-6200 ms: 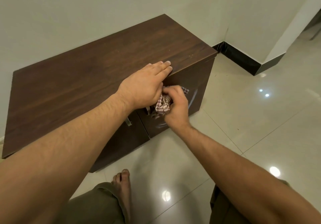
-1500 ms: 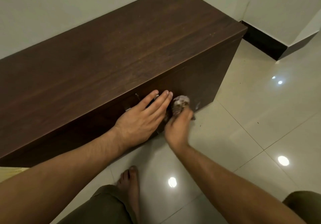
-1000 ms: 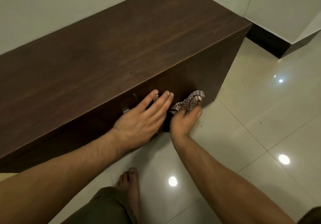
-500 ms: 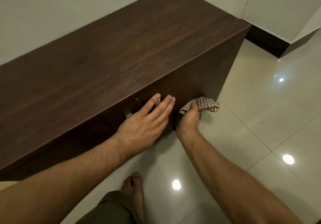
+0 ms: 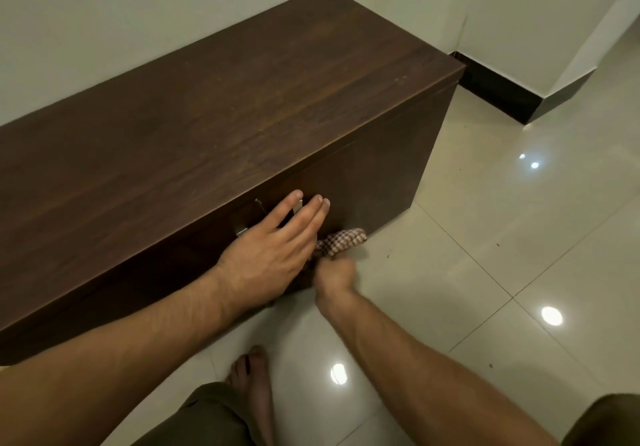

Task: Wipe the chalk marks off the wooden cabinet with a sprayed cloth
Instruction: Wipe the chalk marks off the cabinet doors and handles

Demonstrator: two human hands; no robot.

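A low dark wooden cabinet (image 5: 214,116) stands against the wall. My left hand (image 5: 273,248) lies flat with straight fingers on its front, over a metal handle (image 5: 240,230). My right hand (image 5: 334,274) grips a checked red-and-white cloth (image 5: 341,240) low on the cabinet's front, near the floor. No chalk marks are visible on the part of the front that shows; the hands hide the spot under them.
Glossy pale floor tiles (image 5: 502,255) spread to the right with lamp reflections. A wall corner with black skirting (image 5: 498,89) sits behind the cabinet's right end. My bare foot (image 5: 254,386) stands in front of the cabinet.
My right hand has drawn the cloth back left and down along the cabinet front, closer to my left hand. The left hand stays pressed on the front.
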